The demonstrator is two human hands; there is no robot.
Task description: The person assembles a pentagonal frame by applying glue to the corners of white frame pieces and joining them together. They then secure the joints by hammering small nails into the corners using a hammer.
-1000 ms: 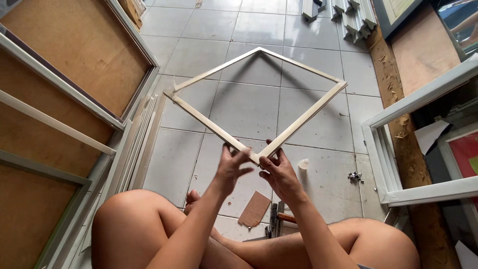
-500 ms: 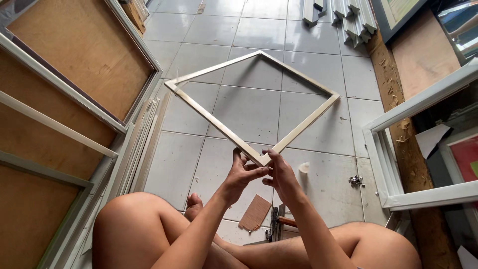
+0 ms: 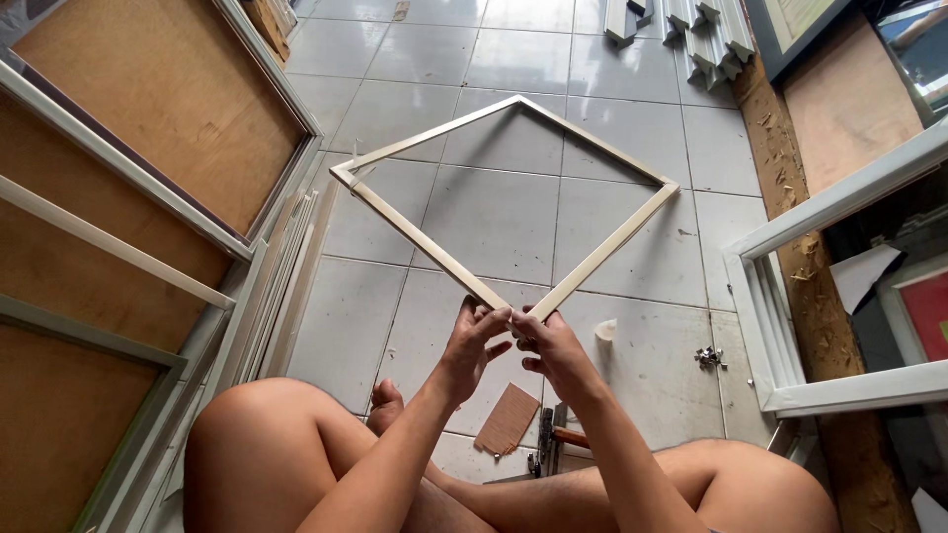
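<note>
I hold a pale wooden picture frame (image 3: 425,247), an open square turned like a diamond, out over the tiled floor. Both hands grip its nearest corner. My left hand (image 3: 474,341) pinches the corner from the left, fingers curled around the left rail. My right hand (image 3: 548,345) clasps the same corner from the right, thumb against the right rail. My bare knees frame the bottom of the view.
Large framed brown boards (image 3: 148,109) lean at the left. A white frame (image 3: 790,296) lies at the right beside a wooden plank (image 3: 790,197). On the tiles sit a small brown card (image 3: 509,419), a dark tool (image 3: 548,444), a white roll (image 3: 604,331), a metal clip (image 3: 709,357), and white mouldings (image 3: 691,25).
The frame has tilted away and settled flatter, its far corner rising in view. Both hands stay on the near corner, fingers shifting slightly.
</note>
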